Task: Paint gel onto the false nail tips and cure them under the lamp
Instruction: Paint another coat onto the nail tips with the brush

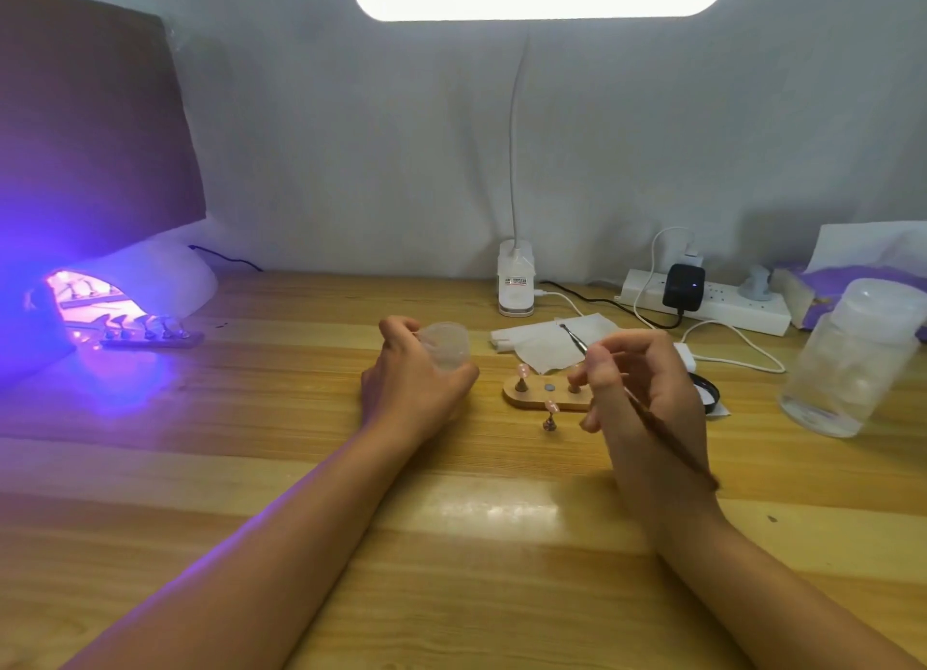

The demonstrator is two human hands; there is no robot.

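Note:
My left hand [414, 383] grips a small clear gel jar [445, 347] just above the wooden table. My right hand [644, 398] pinches a thin brush [577, 341], its metal tip pointing up and left over a white tissue [547, 341]. Between my hands lies an oval wooden nail stand [539, 393] with pink nail tips on small cones. One cone with a pink tip [551, 416] stands on the table just in front of it. At the far left a white curing lamp [125, 288] glows violet, and a strip of several nail tips [150, 333] lies at its mouth.
A white clip-on desk lamp [515, 288] stands at the back centre, lit overhead. A power strip [722, 303] with plugs and cables lies back right. A large clear plastic jar [853, 358] stands at the right; a black lid [707, 393] lies behind my right hand.

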